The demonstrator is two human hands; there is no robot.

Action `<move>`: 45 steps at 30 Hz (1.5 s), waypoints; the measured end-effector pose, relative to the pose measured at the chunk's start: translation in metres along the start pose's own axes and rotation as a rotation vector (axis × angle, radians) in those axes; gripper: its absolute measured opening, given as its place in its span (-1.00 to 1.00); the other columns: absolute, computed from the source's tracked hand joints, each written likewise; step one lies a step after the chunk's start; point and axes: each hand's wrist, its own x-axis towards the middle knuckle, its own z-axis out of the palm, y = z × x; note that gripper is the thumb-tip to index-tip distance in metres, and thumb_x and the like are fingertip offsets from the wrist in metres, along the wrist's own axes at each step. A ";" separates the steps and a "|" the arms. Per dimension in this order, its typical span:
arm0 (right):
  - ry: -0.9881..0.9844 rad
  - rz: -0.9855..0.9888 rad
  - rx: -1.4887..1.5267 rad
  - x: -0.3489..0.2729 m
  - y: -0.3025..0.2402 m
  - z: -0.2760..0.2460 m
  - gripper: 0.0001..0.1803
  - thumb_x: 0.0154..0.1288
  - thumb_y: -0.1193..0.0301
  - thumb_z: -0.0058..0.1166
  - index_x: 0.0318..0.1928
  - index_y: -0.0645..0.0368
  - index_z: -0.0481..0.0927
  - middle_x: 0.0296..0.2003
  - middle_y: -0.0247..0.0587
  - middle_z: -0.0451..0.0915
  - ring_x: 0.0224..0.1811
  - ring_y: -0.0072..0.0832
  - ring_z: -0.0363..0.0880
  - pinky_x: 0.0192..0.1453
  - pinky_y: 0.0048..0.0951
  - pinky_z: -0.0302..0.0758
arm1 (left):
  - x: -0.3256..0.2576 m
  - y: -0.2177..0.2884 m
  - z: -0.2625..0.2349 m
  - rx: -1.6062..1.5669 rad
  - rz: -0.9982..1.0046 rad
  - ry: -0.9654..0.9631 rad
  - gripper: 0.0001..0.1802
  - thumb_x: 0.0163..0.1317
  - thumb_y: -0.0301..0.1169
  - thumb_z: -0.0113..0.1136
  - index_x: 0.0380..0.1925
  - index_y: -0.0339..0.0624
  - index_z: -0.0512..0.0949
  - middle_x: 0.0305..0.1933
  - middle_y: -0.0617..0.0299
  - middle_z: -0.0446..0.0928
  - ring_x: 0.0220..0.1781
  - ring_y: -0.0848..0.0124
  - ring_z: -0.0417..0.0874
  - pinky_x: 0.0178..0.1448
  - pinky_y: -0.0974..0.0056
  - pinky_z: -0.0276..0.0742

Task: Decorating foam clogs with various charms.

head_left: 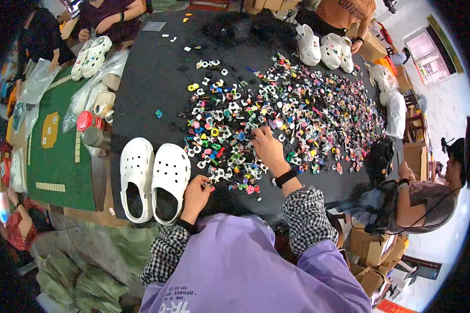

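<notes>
A wide spread of small colourful shoe charms [308, 122] covers the black tabletop [146, 68]. My right hand [270, 149] reaches into the middle of them, its fingers bent down and drawn together. What lies between those fingertips is hidden. My left hand [195, 194] rests at the near left edge of the charms, its fingertips pinched on a small charm [209, 185]. Beside it stand two white clogs, a left one [137, 169] and a right one [171, 172], toes pointing away from me. Their holes show no charms.
White clogs with charms [309, 46] stand at the far right near another person. More decorated clogs [91, 58] sit on a green-topped table [62, 172] at left, near a red-lidded jar [86, 121] and plastic bags. A person sits at right [425, 201]; cardboard boxes [371, 245] lie below.
</notes>
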 end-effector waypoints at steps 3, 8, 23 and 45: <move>0.111 -0.028 0.104 -0.012 0.006 -0.004 -0.79 0.27 0.33 0.09 -0.10 -0.03 0.46 -0.09 -0.23 0.47 -0.41 -0.06 0.62 -0.38 -0.11 0.59 | 0.001 -0.008 0.004 0.018 0.053 0.038 -0.79 0.10 -0.45 0.18 -0.24 -0.22 0.52 -0.34 0.11 0.54 -0.31 0.21 0.59 -0.18 0.19 0.48; 0.129 0.068 0.088 -0.029 0.013 -0.004 -0.84 0.29 0.34 0.07 -0.13 -0.03 0.46 -0.11 -0.21 0.47 -0.42 -0.05 0.62 -0.40 -0.09 0.58 | 0.001 -0.002 0.002 0.028 0.043 0.019 -0.81 0.12 -0.44 0.19 -0.25 -0.21 0.52 -0.35 0.14 0.55 -0.33 0.23 0.59 -0.22 0.20 0.48; 0.162 0.003 0.244 -0.028 -0.002 -0.013 -0.80 0.27 0.39 0.05 -0.09 0.05 0.55 -0.15 -0.15 0.52 -0.26 -0.06 0.61 -0.22 -0.11 0.58 | 0.005 -0.015 0.006 -0.043 0.038 -0.003 -0.82 0.15 -0.44 0.19 -0.24 -0.23 0.51 -0.36 0.10 0.56 -0.32 0.21 0.60 -0.21 0.20 0.49; -0.084 -0.241 0.172 0.011 -0.092 0.042 -0.48 0.21 0.44 0.09 0.20 0.02 0.37 0.30 0.11 0.23 -0.30 -0.08 0.66 -0.37 -0.20 0.60 | -0.001 0.003 -0.002 0.057 0.099 0.026 -0.82 0.13 -0.50 0.12 -0.24 -0.30 0.50 -0.31 0.02 0.60 -0.25 0.17 0.64 -0.13 0.16 0.51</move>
